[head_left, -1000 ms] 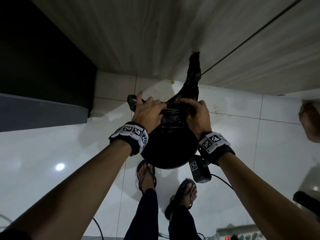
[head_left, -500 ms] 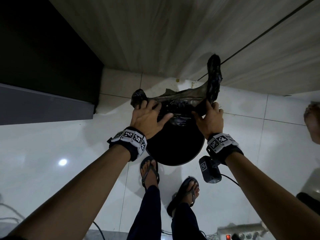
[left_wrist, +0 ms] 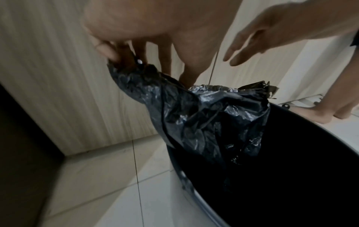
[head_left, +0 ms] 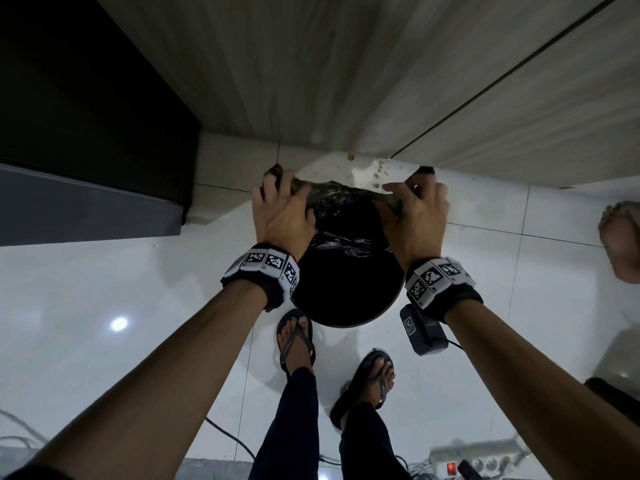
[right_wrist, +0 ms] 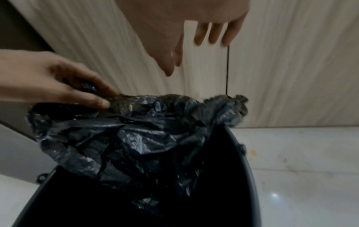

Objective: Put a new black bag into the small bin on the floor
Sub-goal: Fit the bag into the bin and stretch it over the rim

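A small round black bin [head_left: 346, 322] stands on the white floor tiles just ahead of my feet. A crinkled black bag [head_left: 341, 216] lies across its far rim and hangs into it. My left hand [head_left: 280, 209] pinches the bag's left edge [left_wrist: 124, 67] between thumb and fingers. My right hand [head_left: 415, 209] hovers over the bag's right corner [right_wrist: 233, 104] with straight fingers [right_wrist: 211, 35] and holds nothing. That corner rests on the bin's rim [right_wrist: 250, 169]. The bin's inside [left_wrist: 291, 169] is dark and the bag's bottom is hidden.
A wood-look wall panel [head_left: 346, 81] rises right behind the bin, with a dark cabinet [head_left: 86, 133] at the left. My sandalled feet [head_left: 296, 337] stand close to the bin. Another person's bare foot [head_left: 620, 237] is at the right. A power strip [head_left: 474, 462] and cables lie near me.
Both hands moved apart and stretched the bag's mouth across the bin. The upright bag end that my right hand held has dropped, and that hand has let go.
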Motion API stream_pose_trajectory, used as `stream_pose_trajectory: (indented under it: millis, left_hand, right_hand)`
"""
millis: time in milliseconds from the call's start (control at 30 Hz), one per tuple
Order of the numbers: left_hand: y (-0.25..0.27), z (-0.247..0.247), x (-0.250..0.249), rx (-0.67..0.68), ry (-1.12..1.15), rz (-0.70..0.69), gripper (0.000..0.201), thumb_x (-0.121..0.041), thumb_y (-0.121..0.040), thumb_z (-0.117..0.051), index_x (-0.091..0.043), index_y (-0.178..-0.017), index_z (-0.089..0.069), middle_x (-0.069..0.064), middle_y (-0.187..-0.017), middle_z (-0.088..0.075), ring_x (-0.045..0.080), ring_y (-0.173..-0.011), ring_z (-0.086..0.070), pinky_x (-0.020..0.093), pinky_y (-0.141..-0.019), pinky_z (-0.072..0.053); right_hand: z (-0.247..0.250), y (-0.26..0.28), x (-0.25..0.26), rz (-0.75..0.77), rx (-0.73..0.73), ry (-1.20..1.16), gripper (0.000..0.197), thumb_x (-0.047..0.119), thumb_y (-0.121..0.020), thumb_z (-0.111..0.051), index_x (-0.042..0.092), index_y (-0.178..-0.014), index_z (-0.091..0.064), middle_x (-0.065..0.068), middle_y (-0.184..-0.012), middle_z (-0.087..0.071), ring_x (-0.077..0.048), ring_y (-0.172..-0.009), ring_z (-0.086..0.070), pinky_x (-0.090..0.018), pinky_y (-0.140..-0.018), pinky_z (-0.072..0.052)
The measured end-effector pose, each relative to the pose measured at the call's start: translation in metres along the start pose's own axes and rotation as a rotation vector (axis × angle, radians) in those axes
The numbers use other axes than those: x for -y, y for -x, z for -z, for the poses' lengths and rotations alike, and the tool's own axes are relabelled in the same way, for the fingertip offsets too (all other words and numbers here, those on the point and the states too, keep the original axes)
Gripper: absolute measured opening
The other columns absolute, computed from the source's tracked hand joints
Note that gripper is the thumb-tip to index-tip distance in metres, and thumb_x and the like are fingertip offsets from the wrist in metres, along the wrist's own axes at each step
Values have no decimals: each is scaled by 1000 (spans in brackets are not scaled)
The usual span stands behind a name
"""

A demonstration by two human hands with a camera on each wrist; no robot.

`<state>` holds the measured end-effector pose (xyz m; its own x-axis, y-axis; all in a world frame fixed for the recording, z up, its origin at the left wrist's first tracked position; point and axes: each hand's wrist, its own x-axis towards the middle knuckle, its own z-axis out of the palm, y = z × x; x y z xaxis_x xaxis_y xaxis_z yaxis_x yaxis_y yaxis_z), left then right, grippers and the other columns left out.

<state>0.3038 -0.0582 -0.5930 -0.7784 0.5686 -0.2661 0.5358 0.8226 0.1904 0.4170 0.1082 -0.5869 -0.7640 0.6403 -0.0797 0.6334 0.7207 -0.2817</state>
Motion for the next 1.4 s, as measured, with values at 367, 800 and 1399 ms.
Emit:
stream_pose_trajectory:
  millis: [367,800,1399]
  left_hand:
    - [-13,-38,-11,381,414,-82,80,-19,-83,-68,-24,-148,-22,3,-145,-37,28,-130,-43,44,-105,-43]
    - [36,-57,10,398,527,95,116,-26,-75,-79,-37,-149,10,1,-162,-4,22,-149,-10,46,-114,-28]
    - [117,-82,1,174,703,304,120,-23,-69,-80,-37,-149,8,2,-161,-7,26,-146,-17,52,-110,-33]
  right_hand:
    - [-54,-7,-5,69,392,-267,51,11,-90,-57,31,-137,-51,-9,-121,-62,-31,-109,-60,-41,-89,-51]
    - [-51,38,-47,-96,445,-234,80,27,-90,-59,45,-151,-10,-11,-140,-53,-34,-122,-55,-45,-93,-50]
    - [-43,109,-71,-297,372,-379,82,28,-92,-58,37,-154,-4,-16,-122,-65,-40,-101,-64,-35,-76,-49]
